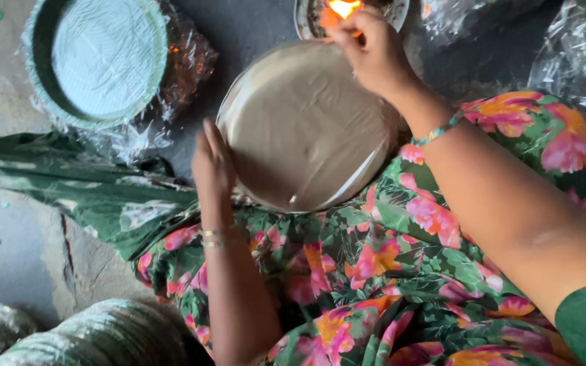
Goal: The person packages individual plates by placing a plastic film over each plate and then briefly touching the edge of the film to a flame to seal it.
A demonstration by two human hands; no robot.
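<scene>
Small dish (388,10) cut off by top edge, flame (344,7) blurred (overexposed), right hand (374,54) fingertips hidden

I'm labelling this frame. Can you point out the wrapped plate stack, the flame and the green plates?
wrapped plate stack (300,129), head view, flat top face
flame (344,8), head view, bright centre
green plates (106,54), head view, centre of top plate

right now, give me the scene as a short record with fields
left hand: flat against the left edge of the wrapped plate stack
right hand: at the stack's far edge, close to the flame
wrapped plate stack: round, tan, in clear film, on the lap
flame: burning in a small dish
green plates: stacked, upper left, on plastic film
</scene>
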